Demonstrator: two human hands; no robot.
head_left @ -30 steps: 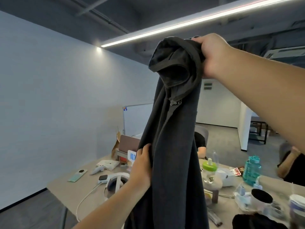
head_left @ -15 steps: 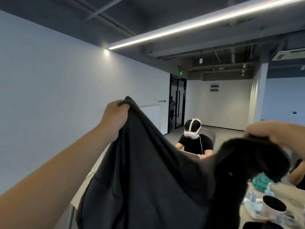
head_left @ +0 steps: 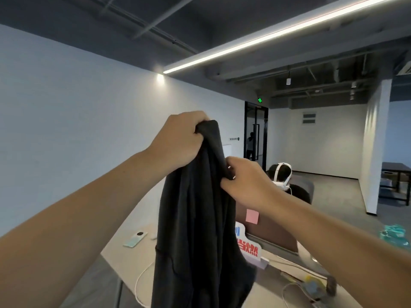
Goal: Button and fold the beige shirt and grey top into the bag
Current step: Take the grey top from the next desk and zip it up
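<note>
- The grey top [head_left: 195,218] hung bunched in the air above the near table [head_left: 124,258], not yet folded.
- The left hand [head_left: 178,141] gripped the garment's upper edge in a curled fist.
- The right hand [head_left: 246,181] pinched a fold just to the right, slightly lower.
- Neither the beige shirt nor the bag was in view, so folding and bagging apparently remained.

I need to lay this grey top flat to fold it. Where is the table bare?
A small bare patch of table lies between the phone and the white cable, left of the grey top. To its right, the lettered sign and blurred clutter crowd the surface. The top hides the middle.
</note>
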